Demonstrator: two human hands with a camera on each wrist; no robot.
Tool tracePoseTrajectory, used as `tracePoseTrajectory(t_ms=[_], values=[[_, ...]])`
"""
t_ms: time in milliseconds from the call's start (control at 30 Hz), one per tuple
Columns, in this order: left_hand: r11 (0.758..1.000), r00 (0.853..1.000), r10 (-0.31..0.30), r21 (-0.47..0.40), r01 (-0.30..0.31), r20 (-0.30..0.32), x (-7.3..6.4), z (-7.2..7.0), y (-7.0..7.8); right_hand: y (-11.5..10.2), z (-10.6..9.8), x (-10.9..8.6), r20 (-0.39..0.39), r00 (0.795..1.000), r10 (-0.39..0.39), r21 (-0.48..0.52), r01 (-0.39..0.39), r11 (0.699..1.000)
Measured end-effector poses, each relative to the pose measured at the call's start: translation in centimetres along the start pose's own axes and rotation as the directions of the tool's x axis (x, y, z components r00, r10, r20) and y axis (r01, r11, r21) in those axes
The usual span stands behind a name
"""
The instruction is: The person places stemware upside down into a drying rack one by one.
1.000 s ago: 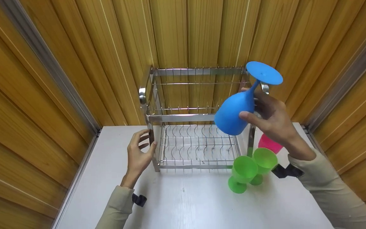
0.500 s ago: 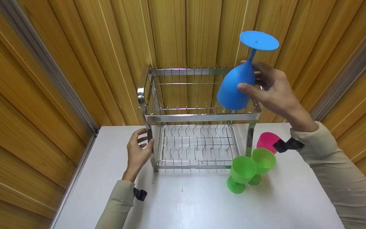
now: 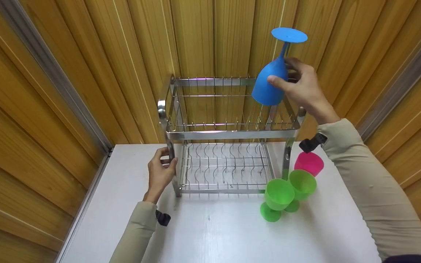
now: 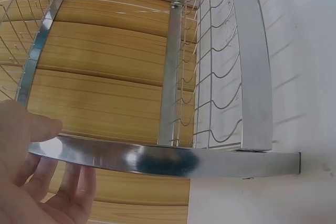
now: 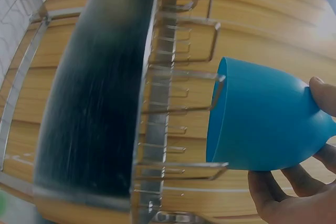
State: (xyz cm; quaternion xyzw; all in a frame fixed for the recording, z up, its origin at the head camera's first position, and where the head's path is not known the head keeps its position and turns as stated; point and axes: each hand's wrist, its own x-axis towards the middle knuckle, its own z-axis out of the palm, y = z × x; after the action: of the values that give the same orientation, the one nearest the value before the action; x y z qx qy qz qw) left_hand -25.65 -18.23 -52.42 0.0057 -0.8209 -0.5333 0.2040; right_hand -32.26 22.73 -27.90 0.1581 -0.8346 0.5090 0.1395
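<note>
My right hand [image 3: 303,86] grips a blue wine glass [image 3: 270,84] by its bowl, thumb on the near side. The glass is upside down, its round foot uppermost and its mouth over the right part of the upper tier of a metal dish rack [image 3: 232,135]. In the right wrist view the glass's rim [image 5: 216,114] is right at the rack's wire prongs [image 5: 215,43]. My left hand [image 3: 161,175] holds the rack's left front upright [image 4: 131,156], thumb on one side and fingers on the other.
Two green goblets [image 3: 280,193] stand upright by the rack's front right corner on the white table [image 3: 210,233]. A pink cup [image 3: 309,163] is just behind them, under my right forearm. Wood-panelled walls [image 3: 214,44] enclose the back and sides. The rack's lower tier has wavy wires [image 3: 225,164].
My right hand has raised the blue wine glass from in front of the rack's right side to above its upper tier, turning it more upright. My left hand stays on the upright.
</note>
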Motion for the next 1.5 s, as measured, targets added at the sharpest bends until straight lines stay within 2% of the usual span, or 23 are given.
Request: tracePoseTrajectory(t_ms=[267, 600, 1200, 1500], values=[[0.999, 0.999, 0.034, 0.036, -0.034, 0.005, 0.3, -0.1, -0.4, 1.0, 0.8, 2.2, 0.011, 0.996, 0.087, -0.09, -0.086, 0.992], [1.0, 1.0, -0.003, 0.03, 0.003, 0.01, 0.4, -0.1, -0.2, 1.3, 1.9, 2.9, 0.016, 0.985, 0.171, -0.187, -0.165, 0.968], [0.999, 1.0, 0.0, 0.048, -0.001, 0.011, 0.2, -0.1, -0.3, 1.6, 2.7, 2.8, 0.046, 0.968, 0.247, -0.203, -0.233, 0.951], [0.999, 1.0, -0.004, 0.054, 0.004, -0.003, 0.0, 0.0, -0.5, 1.3, 2.5, 2.4, 0.009, 0.97, 0.242, -0.202, -0.235, 0.951]])
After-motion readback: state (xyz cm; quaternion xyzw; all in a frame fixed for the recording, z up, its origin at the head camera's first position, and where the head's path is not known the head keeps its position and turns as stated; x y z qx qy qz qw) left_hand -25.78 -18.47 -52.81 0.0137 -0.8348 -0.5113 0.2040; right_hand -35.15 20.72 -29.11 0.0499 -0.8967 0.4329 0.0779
